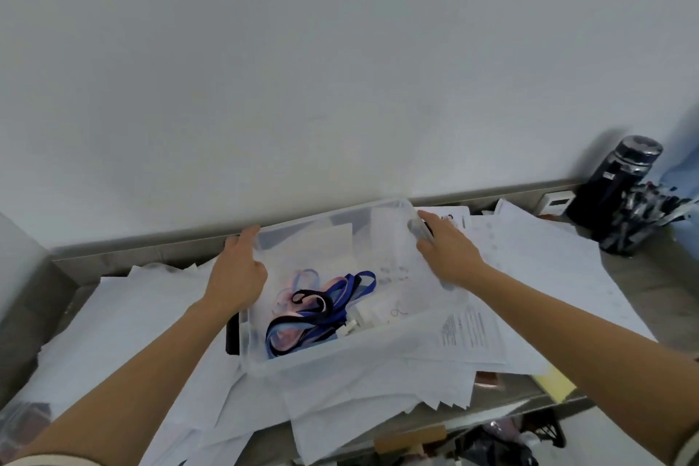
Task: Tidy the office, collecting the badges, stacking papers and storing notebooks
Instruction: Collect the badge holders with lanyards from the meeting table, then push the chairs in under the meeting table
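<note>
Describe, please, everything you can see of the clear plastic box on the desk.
The clear plastic box is rectangular, translucent and lidless, standing upright on scattered white papers. A black clip shows at its left end. Inside lie tangled blue, pink and black lanyards and some white cards or sheets. The left hand grips its far left rim; the right hand holds its far right corner.

On a spread of papers (132, 314) across the middle of the desk (662, 276), a plastic box (340, 356), with lanyards (321, 310) heaped in its front-left part. At its far corners, left hand (236, 269) on the left rim and right hand (448, 253) on the right. Near the desk's back right corner, a bottle (612, 182) behind a pen holder (635, 227).
</note>
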